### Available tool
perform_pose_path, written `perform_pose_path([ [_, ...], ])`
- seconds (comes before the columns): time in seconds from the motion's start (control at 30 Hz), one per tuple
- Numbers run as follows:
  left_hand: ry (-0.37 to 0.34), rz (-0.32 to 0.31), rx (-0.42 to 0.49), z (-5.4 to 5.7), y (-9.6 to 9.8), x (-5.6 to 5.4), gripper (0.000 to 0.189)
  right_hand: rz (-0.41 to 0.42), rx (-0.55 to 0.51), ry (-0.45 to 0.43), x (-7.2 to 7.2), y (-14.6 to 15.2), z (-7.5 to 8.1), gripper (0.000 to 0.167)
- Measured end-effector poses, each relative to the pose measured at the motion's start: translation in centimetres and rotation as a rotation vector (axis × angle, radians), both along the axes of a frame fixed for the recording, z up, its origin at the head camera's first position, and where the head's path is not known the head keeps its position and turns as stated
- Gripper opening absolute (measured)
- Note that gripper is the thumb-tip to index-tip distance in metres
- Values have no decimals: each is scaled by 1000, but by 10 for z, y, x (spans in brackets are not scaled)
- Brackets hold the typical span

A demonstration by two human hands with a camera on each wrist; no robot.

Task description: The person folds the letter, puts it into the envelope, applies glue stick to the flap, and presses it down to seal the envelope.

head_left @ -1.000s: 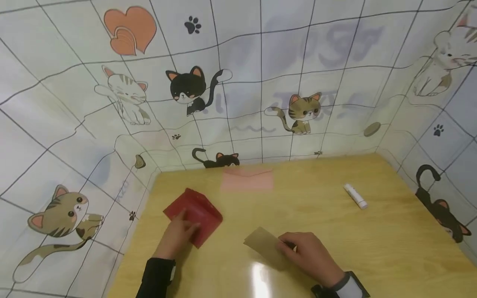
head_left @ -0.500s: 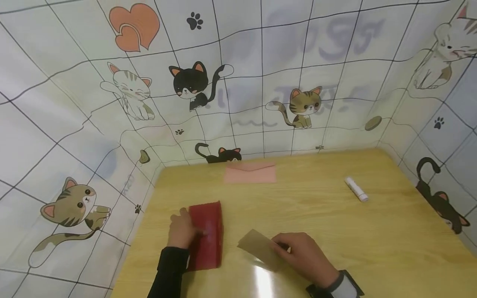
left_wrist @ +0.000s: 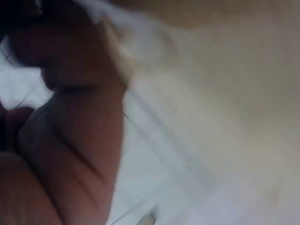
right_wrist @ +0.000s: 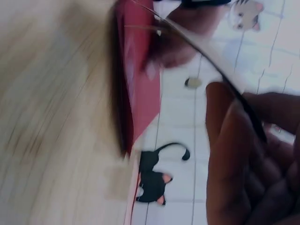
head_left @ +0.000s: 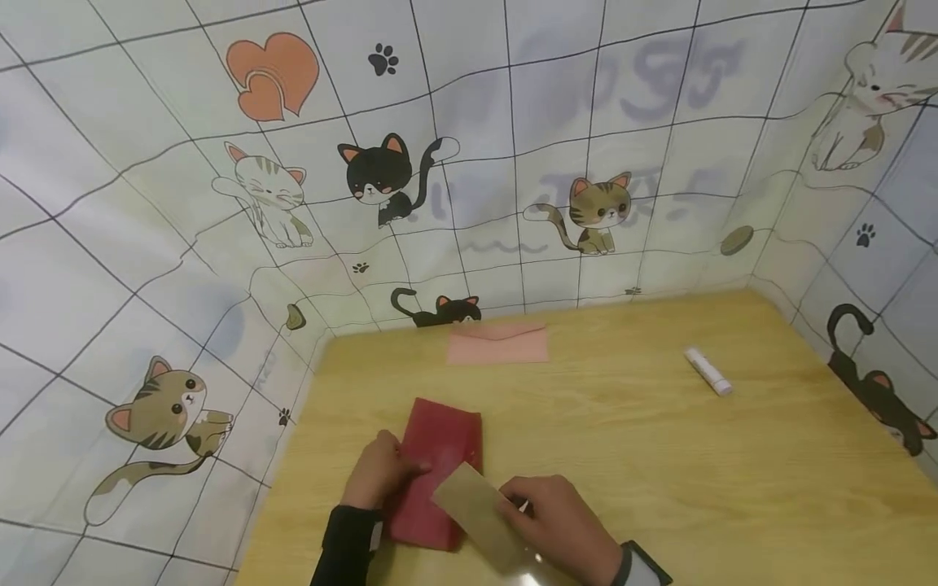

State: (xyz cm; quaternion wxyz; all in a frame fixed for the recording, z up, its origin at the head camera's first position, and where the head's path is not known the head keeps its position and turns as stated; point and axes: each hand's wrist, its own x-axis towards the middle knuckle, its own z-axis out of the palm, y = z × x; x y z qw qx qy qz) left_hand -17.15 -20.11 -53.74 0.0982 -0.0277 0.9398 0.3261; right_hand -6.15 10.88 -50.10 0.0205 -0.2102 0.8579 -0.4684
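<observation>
A red envelope (head_left: 438,443) lies on the table in front of me, turned lengthwise. My left hand (head_left: 377,472) grips its left edge, thumb on top and the other fingers at the side. My right hand (head_left: 553,517) pinches a tan piece of paper or card (head_left: 476,509) between thumb and fingers. The far corner of this paper overlaps the envelope's right edge. In the right wrist view the paper (right_wrist: 208,58) shows nearly edge-on and slightly bowed, with the red envelope (right_wrist: 140,84) beyond it. The left wrist view is blurred and shows mostly hand (left_wrist: 84,117).
A pink envelope (head_left: 498,345) lies flat at the table's back edge. Toward the right rests a white glue-stick-like tube (head_left: 708,371). Cat-print sheeting (head_left: 513,163) walls the wooden table (head_left: 601,407) at the back and both sides.
My left hand has turned the red envelope from a slant to lengthwise and moved it right. My right hand has brought the tan paper left until it overlaps the envelope.
</observation>
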Motion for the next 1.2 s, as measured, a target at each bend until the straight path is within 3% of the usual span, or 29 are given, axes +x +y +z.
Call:
perform_pose_path([
  [0.1,-15,-23,273,4,11,9,59,-42,-42,-107,2,-10,11,12],
  [0.23,-64,-34,565,11,31,17,44,-147,-36,-78,-12,-23,15,14],
  [0.3,-110,-46,654,16,38,19,37,-234,-20,-67,-23,-22,12,15],
  [0.43,-172,-124,780,26,43,17,42,-462,-38,-40,-46,-3,12,12],
  [0.5,-185,-162,856,26,44,14,44,-566,-118,-8,-55,7,14,15],
  [0.6,-207,-227,948,21,45,12,42,-669,-319,-4,-60,13,15,20],
  [0.73,-222,-299,1038,12,47,14,35,-727,-635,-30,-55,8,16,26],
  [0.83,-221,-331,1099,6,50,15,33,-753,-724,64,-53,2,12,24],
  [0.9,-219,-339,1125,4,52,14,32,-768,-655,187,-54,-1,8,18],
  [1.03,-212,-308,1135,6,57,13,34,-738,-408,438,-55,-5,-5,7],
  [1.1,-201,-275,1119,8,59,12,35,-698,-326,507,-55,-6,-11,9],
  [1.2,-162,-213,1074,11,63,12,38,-661,-260,513,-58,-5,-16,10],
])
